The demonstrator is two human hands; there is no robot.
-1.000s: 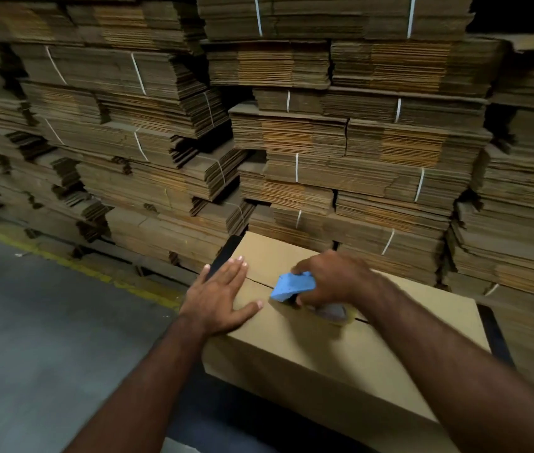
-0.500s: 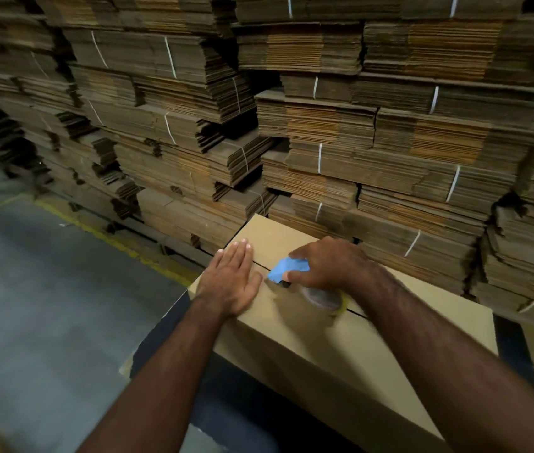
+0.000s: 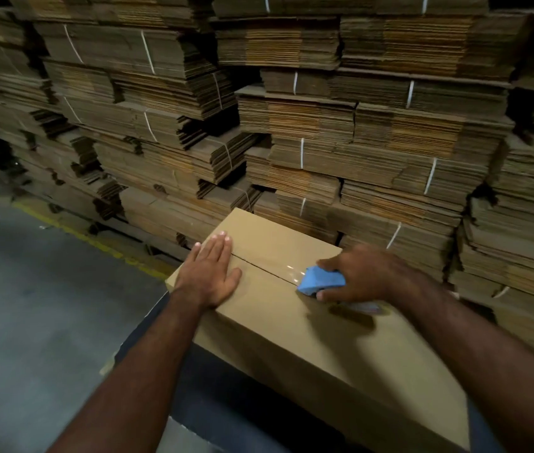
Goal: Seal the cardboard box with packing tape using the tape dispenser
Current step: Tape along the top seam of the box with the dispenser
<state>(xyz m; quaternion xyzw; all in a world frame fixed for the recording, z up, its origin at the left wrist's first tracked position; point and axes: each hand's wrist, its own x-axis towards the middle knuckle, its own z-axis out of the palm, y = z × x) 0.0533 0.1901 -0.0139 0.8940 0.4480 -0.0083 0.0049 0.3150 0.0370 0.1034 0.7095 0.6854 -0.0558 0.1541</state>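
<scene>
While the cardboard box (image 3: 291, 325) is pressed down near its far left end by the left hand (image 3: 208, 273), fingers straight and close together, the blue tape dispenser (image 3: 319, 282) is gripped by the right hand (image 3: 362, 276), fingers curled round it; shiny tape (image 3: 286, 269) is seen along the box's top seam.

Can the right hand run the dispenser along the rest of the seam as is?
Probably yes: right hand grips the tape dispenser on the seam; nothing visibly lies in the way beyond it.
</scene>
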